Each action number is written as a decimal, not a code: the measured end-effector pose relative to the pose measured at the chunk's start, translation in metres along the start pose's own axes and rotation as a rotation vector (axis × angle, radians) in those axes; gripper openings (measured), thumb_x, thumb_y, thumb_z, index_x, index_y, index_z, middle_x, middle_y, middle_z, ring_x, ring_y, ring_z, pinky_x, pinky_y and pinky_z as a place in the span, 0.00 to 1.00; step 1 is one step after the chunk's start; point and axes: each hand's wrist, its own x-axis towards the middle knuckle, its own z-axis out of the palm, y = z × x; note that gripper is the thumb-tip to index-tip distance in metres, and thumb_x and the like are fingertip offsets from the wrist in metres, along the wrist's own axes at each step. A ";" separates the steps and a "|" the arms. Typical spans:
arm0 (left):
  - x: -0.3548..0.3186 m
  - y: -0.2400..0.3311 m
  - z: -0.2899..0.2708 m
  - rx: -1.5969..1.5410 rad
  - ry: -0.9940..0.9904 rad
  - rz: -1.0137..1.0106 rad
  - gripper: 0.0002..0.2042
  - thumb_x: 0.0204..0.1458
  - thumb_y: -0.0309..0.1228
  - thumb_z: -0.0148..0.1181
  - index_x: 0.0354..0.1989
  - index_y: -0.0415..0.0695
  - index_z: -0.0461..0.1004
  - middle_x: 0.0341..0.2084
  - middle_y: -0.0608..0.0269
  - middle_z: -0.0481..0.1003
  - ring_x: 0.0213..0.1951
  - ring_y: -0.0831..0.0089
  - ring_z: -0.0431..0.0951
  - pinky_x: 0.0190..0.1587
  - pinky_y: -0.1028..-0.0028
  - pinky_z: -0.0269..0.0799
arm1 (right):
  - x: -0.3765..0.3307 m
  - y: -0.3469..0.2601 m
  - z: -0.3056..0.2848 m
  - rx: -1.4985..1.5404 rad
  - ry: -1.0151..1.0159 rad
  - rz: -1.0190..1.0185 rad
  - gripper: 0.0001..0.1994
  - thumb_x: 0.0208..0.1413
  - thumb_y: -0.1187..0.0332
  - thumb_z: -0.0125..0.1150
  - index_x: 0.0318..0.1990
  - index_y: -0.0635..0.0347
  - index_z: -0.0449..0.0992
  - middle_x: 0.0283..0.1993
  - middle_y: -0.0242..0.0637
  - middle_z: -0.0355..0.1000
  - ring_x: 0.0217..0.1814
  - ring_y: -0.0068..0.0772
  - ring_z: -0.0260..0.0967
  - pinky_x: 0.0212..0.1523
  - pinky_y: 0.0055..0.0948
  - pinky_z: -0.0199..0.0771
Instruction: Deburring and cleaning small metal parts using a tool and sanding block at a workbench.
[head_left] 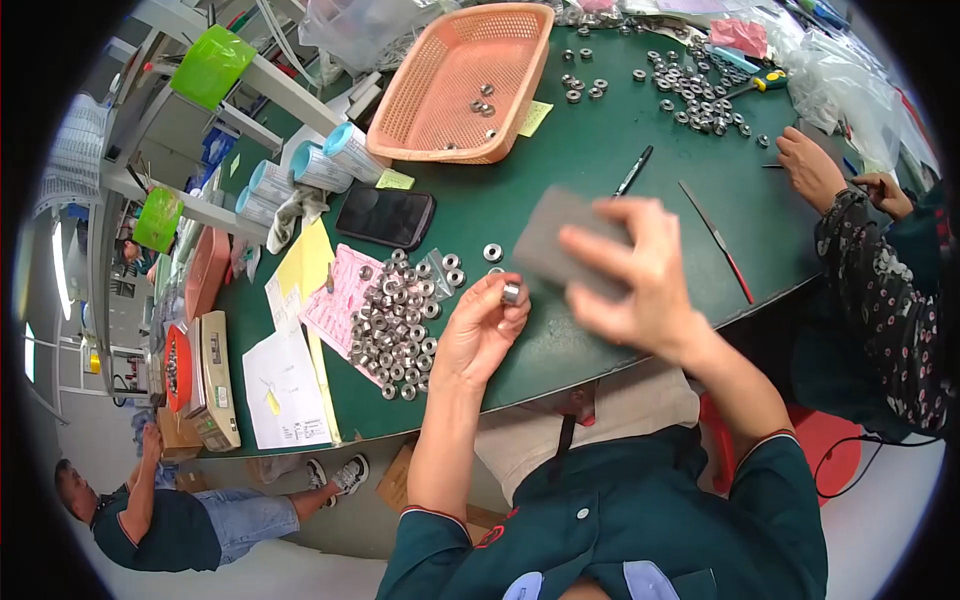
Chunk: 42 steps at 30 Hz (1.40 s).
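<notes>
While a green desk carries an orange basket and a heap of metal rings, the right hand grips a grey pad and the left hand pinches one small ring just beside it.

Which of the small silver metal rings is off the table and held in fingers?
The small silver metal ring pinched in the left hand's fingertips; all others lie on the green table or in the orange basket.
</notes>
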 end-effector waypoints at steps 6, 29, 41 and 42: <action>0.019 -0.013 0.003 -0.044 -0.108 -0.002 0.09 0.49 0.26 0.55 0.38 0.37 0.72 0.28 0.59 0.70 0.30 0.73 0.70 0.33 0.80 0.69 | 0.006 0.025 -0.026 0.036 -0.012 0.096 0.22 0.28 0.66 0.64 0.39 0.52 0.77 0.41 0.43 0.64 0.43 0.38 0.61 0.46 0.32 0.56; -0.010 -0.005 -0.002 0.083 0.016 -0.012 0.06 0.47 0.26 0.56 0.32 0.38 0.72 0.25 0.61 0.72 0.27 0.75 0.69 0.30 0.79 0.66 | -0.005 -0.010 -0.010 0.095 -0.002 0.012 0.25 0.23 0.66 0.63 0.39 0.52 0.76 0.41 0.46 0.66 0.40 0.42 0.63 0.41 0.35 0.59; -0.005 -0.009 0.027 0.282 0.062 0.095 0.08 0.45 0.27 0.59 0.34 0.38 0.72 0.23 0.64 0.73 0.25 0.78 0.70 0.29 0.78 0.67 | -0.008 -0.021 -0.009 0.133 -0.072 -0.052 0.23 0.26 0.63 0.63 0.39 0.47 0.76 0.41 0.45 0.65 0.40 0.40 0.63 0.41 0.35 0.56; -0.011 -0.010 0.018 0.271 0.016 0.073 0.09 0.45 0.28 0.59 0.34 0.39 0.72 0.23 0.62 0.72 0.24 0.77 0.69 0.28 0.78 0.66 | -0.004 -0.007 -0.006 -0.013 -0.029 0.053 0.22 0.26 0.64 0.63 0.39 0.49 0.76 0.41 0.44 0.64 0.42 0.40 0.61 0.41 0.36 0.56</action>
